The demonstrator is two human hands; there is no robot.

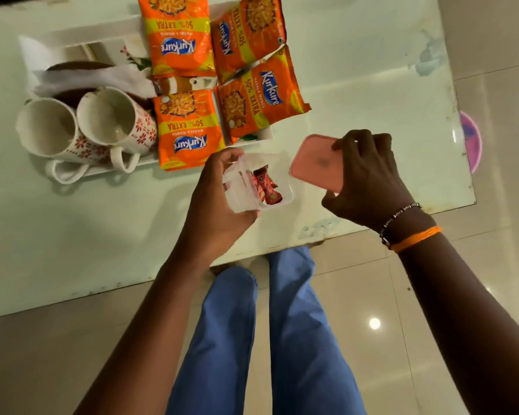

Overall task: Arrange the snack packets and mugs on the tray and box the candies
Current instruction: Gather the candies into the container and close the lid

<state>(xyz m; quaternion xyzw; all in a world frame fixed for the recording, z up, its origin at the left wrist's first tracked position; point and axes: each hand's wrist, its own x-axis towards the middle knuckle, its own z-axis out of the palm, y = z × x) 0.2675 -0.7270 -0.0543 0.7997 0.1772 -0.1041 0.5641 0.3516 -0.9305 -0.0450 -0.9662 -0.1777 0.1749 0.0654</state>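
My left hand (213,202) grips a small clear plastic box (246,187) above the glass table, near its front edge. Red-wrapped candies (265,187) lie inside the box. My right hand (366,178) holds the box's pink lid (315,166) just right of the box, tilted and apart from it. On the white tray (72,40) lie several orange snack packets (186,130), and two white mugs with red flowers (114,121) lie on their sides at its left end.
The glass table (357,85) ends close in front of my legs and at the right. A pink bowl (471,139) sits on the floor beyond the right edge. White paper and a brown plate lie on the tray behind the mugs.
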